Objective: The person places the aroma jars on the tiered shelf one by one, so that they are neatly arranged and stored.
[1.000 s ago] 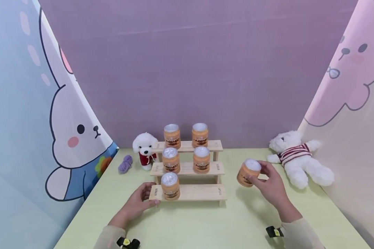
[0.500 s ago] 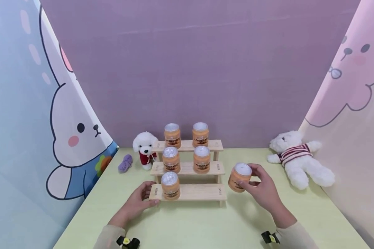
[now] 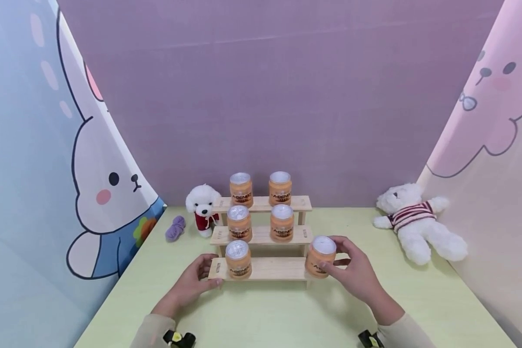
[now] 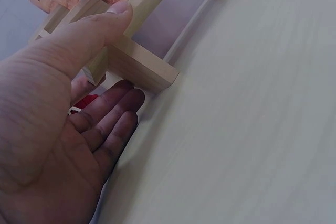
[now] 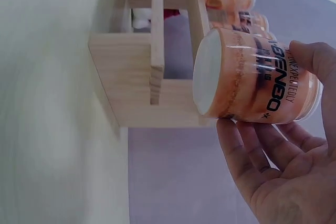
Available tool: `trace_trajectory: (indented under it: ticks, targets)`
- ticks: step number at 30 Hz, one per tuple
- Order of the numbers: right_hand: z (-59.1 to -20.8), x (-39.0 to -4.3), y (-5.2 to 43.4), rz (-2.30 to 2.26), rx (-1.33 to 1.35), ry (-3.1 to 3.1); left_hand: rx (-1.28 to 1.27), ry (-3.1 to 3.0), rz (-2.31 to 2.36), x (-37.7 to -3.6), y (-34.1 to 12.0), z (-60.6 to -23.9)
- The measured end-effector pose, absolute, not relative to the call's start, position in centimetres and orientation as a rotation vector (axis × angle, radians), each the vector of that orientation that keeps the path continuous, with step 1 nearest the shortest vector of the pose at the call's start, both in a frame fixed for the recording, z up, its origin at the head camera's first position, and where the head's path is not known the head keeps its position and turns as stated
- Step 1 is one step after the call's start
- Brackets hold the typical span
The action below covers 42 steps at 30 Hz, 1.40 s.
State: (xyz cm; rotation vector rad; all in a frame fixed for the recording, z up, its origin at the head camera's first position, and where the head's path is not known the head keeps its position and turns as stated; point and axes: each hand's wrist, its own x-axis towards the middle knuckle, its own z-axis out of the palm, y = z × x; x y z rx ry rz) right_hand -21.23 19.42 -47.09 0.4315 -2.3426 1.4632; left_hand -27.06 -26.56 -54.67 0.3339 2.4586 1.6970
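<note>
Right hand point(image 3: 357, 271) gripping an orange jar point(image 3: 320, 256) w/ white lid, fingers and thumb curled round its side, at the right end of the lowest step of a three-tier wooden rack point(image 3: 265, 269). Jar held just above or against that step's edge; contact w/ the wood cannot be told. Right wrist view: jar point(image 5: 257, 77) lying sideways in frame, black lettering on label, fingers point(image 5: 241, 156) wrapped beneath, rack's end post point(image 5: 131, 77) just left of it.

Left hand point(image 3: 193, 282) resting at the rack's left end, fingers nearly straight and close together on the table point(image 3: 287, 314), thumb set on the lowest step. Left wrist view: thumb point(image 4: 100, 24) pressed on the wooden edge, fingers point(image 4: 113, 114) flat beside the rack's foot.

On the rack: one jar point(image 3: 238, 259) at left of the lowest step, two jars point(image 3: 261, 223) on the middle step, two more point(image 3: 261, 188) on the top step, all upright, lids up.

Left of the rack: small white plush dog point(image 3: 202, 209) in red, touching the rack's side; purple yarn bundle point(image 3: 175, 228) farther left. Well to the right of the rack: white plush bear point(image 3: 417, 220) in striped top, lying on the table.
</note>
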Motion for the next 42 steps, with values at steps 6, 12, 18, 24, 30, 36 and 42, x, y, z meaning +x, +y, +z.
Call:
trace_trajectory:
  ticks: [6, 12, 18, 24, 30, 36, 42]
  targets:
    - [-47.4, -21.3, 18.3, 1.508, 0.443, -2.369, 0.331, 2.459, 1.695, -27.1, -26.6, -54.7]
    - [-47.5, -21.6, 17.0, 1.523, 0.448, -2.388, 0.331, 2.462, 1.697, -27.2, -26.7, -54.6]
    - [-47.7, -22.0, 15.7, 1.56, 0.447, -2.398, 0.339, 2.463, 1.694, -27.1, -26.6, -54.6]
    - [-48.1, -22.5, 14.7, 1.601, 0.453, -2.378, 0.339, 2.467, 1.684, -27.0, -26.6, -54.7]
    - [-46.8, -21.8, 13.7, 1.612, 0.445, -2.397, 0.334, 2.466, 1.686, -27.0, -26.6, -54.8]
    - [-46.7, -22.1, 12.9, 1.627, 0.393, -2.412, 0.342, 2.479, 1.677, -27.0, -26.6, -54.8]
    - [-48.1, -22.9, 13.1, 1.638, 0.378, -2.414, 0.335, 2.481, 1.677, -27.1, -26.6, -54.9]
